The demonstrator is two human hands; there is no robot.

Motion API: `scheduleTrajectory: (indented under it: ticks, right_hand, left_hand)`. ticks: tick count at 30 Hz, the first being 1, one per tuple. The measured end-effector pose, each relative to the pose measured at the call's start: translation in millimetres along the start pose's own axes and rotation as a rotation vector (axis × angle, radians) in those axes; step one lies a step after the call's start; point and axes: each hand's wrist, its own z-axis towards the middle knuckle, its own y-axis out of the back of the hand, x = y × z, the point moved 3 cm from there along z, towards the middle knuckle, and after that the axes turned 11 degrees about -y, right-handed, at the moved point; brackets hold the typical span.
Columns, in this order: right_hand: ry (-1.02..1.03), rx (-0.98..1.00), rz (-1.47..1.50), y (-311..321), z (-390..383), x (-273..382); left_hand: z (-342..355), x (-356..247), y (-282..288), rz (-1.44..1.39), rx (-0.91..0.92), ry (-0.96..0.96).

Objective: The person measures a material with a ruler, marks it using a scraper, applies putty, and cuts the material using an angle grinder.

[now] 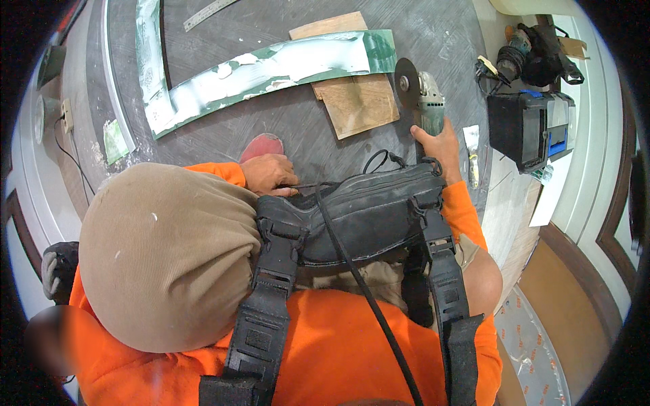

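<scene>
At the right, my right hand (433,145) grips an angle grinder (431,103) upright, its dark disc (407,80) beside the end of a curved green board (381,49) smeared with white compound. The board lies over wooden pieces (359,108). My left hand (269,174) is closed beside a pink shoe (263,143), just above a black pouch (352,216) strapped at my front; its fingertips are on something thin and dark that I cannot make out. A black cable (362,274) runs down over the pouch and my orange top.
A metal ruler (203,17) and a long pale strip (115,81) lie on the grey surface (447,47). At the right are a black toolbox (514,132), another power tool (508,61) and a scraper (472,155). A socket (66,111) with a cord is at the left.
</scene>
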Motion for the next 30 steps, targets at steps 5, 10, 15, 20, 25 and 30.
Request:
scheduleTrajectory:
  ticks: [5, 10, 15, 20, 25, 30]
  right_hand:
    - [-0.017, -0.011, -0.011, 0.1, 1.0, 4.8]
    - [-0.026, 0.006, -0.002, -1.3, 6.5, -0.9]
    - [-0.039, 0.002, -0.003, 0.5, 3.6, 7.6]
    - [-0.031, 0.023, -0.009, -0.2, 9.1, 0.4]
    - [-0.042, 0.029, -0.036, 0.6, 11.8, 8.4]
    - [-0.012, 0.014, -0.013, 2.9, 15.8, 19.2]
  left_hand:
    - [1.5, -1.1, 1.6, 0.028, 0.032, -0.006]
    - [-1.7, 4.7, -7.9, 0.003, 0.076, 0.025]
    - [-0.4, 6.0, -5.8, 0.003, 0.059, 0.023]
    - [0.0, 8.1, -8.8, -0.006, 0.075, 0.037]
    - [1.3, 5.8, -9.7, 0.036, 0.027, 0.007]
    - [0.9, 9.8, -4.9, 0.04, 0.15, 0.042]
